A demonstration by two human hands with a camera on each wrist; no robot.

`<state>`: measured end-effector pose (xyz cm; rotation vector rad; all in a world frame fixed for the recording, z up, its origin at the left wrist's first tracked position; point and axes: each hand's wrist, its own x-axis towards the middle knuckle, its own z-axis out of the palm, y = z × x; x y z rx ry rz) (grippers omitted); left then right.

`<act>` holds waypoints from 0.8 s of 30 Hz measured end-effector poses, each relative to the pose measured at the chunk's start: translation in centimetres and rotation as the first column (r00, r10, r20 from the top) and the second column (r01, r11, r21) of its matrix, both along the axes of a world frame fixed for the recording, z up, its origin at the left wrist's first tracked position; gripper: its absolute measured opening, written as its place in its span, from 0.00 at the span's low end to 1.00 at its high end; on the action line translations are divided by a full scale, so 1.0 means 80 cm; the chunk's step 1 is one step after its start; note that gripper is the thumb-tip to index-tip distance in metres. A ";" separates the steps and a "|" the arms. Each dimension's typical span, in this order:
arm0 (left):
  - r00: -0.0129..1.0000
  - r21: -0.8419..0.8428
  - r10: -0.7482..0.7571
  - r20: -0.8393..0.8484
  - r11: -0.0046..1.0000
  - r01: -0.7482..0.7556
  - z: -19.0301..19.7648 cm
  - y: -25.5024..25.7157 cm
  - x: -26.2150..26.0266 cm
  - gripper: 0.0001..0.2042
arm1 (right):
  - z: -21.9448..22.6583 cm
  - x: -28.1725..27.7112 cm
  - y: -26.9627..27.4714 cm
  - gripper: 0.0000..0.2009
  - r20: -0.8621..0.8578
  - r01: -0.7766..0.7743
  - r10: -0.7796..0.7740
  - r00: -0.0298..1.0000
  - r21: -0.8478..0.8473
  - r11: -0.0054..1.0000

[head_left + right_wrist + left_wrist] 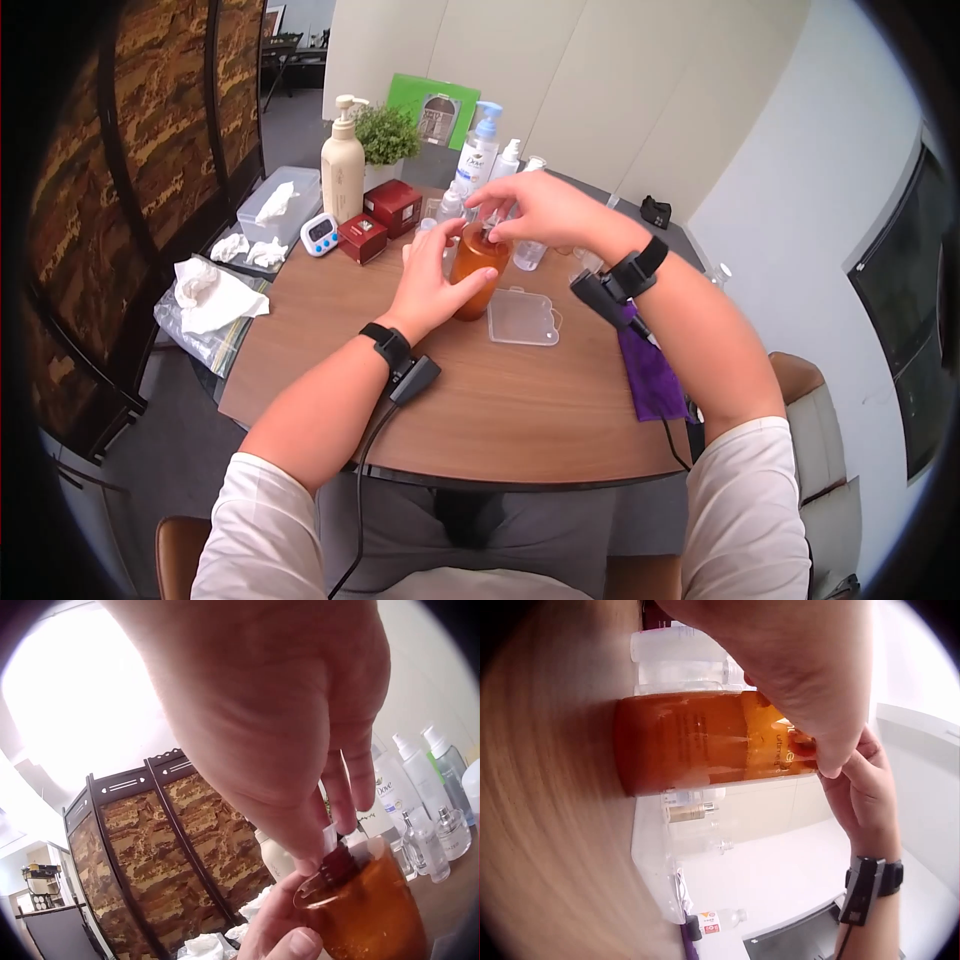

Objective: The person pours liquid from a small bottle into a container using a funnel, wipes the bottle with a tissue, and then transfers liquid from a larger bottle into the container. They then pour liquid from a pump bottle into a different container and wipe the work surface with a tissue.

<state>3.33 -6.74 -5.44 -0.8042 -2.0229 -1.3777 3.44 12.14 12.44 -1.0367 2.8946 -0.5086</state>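
An amber bottle (474,268) stands on the wooden table, upright, its yellow label visible in the left wrist view (769,739). My left hand (431,280) grips its upper part, fingers behind and thumb in front. Over the bottle's top, my right hand (545,212) pinches something small at the neck with thumb and fingertips. The right wrist view shows a dark red neck (339,868) and a pale, translucent piece (330,837) by the right thumb; the fingers partly hide it.
A clear plastic case (522,318) lies right of the bottle. Behind stand clear bottles, a Dove pump bottle (478,150), a beige pump bottle (343,165) and red boxes (393,208). A timer (320,235) and tissues (208,296) are at left, a purple cloth (652,370) at right.
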 end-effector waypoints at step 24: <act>1.000 -0.032 0.019 0.013 0.999 -0.018 -0.011 0.005 -0.011 0.36 | 0.000 -0.005 0.009 0.28 0.013 0.020 -0.019 1.000 -0.124 0.992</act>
